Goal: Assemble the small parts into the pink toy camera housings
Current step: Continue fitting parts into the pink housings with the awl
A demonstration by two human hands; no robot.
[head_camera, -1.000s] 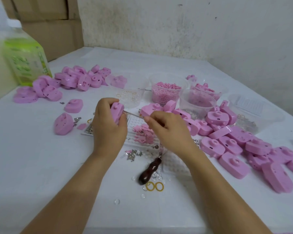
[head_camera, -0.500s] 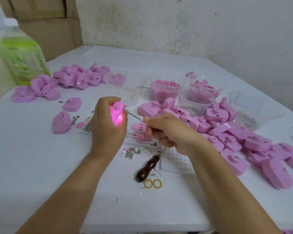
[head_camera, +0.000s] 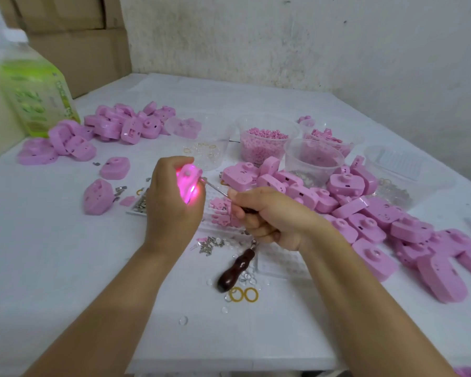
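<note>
Foreground: two yellow rings (head_camera: pixel 244 294) and a spare wooden-handled tool (head_camera: pixel 235 268) flat on the table (head_camera: pixel 65 268), gripped by nothing. Just beyond, a scatter of screws (head_camera: pixel 210 244).

Next, right hand (head_camera: pixel 269 216): fingers curled tight round a dark tool handle (head_camera: pixel 248 210), thin metal shaft (head_camera: pixel 215 187) running up and left out of the fist.

Then left hand (head_camera: pixel 172 202): wrapped round one pink housing (head_camera: pixel 189 178), held on edge above the table, glowing pink-red from inside.

Shaft tip at the housing's right side, touching or just inside; can't tell which hole.

Key relation: housing up-left of the right fist, dead on the shaft's long axis. Judging by that, push along the same line next, left hand as the brace. Probably seating or testing a part, given the glow. Risk of the tip skating off if angled.

Further right: pile of loose housings (head_camera: pixel 365 213) near the right forearm. Behind: clear cups (head_camera: pixel 264 142) of small pink parts. Far left: second housing pile (head_camera: pixel 120 126), near a green-labelled bottle (head_camera: pixel 36 99).
</note>
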